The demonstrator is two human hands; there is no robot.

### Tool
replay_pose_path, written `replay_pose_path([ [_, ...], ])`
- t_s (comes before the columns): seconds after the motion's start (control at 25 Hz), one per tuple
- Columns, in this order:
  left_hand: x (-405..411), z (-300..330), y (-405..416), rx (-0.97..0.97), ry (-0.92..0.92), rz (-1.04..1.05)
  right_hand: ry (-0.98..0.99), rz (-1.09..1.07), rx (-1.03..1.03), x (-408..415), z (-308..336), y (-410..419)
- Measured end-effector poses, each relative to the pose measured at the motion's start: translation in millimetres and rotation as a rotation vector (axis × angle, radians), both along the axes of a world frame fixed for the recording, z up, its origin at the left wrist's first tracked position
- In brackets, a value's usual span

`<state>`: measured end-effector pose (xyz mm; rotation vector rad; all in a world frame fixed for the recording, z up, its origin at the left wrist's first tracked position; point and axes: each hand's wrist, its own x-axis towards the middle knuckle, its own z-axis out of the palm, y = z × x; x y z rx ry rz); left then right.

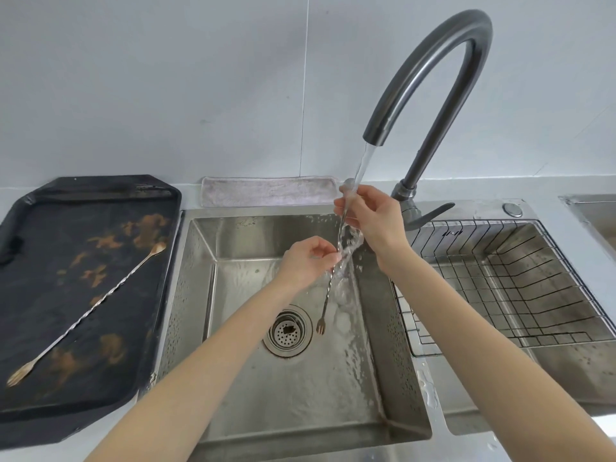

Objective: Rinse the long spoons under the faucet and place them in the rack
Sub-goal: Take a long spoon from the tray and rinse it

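A: Where is the long spoon [328, 288] sitting right now?

B: Centre of the frame, hanging nearly upright over the sink [293, 388], its forked end pointing down near the drain [287, 330]. Water is running from the faucet [430, 71] straight down its stem.

A: And the hands?

B: The right hand [373, 216] is pinching the upper part, just under the spout. The left hand [308, 261] is closing its fingertips around the twisted middle of the stem.

A: Anything else waiting?

B: A second long spoon [87, 311] is lying diagonally on the stained dark tray [20, 295] at the left. The wire rack [533, 285] is sitting in the right basin.
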<state>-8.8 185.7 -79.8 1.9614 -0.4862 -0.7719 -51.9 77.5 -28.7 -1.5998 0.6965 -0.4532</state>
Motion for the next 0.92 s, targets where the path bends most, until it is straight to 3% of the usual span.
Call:
replay_pose_path([
  [0.28,-9,8,2,-0.097,0.073,-0.009,-0.002,0.007,-0.022,8,12,1],
  [0.44,-11,9,0,-0.075,0.071,-0.018,-0.085,0.032,0.105,11,16,1],
  [0.68,-13,11,-6,-0.019,-0.064,-0.103,-0.087,-0.043,0.112,12,12,-1],
  [0.92,-10,14,-6,-0.111,-0.051,-0.094,-0.100,0.139,0.126,6,7,-6],
])
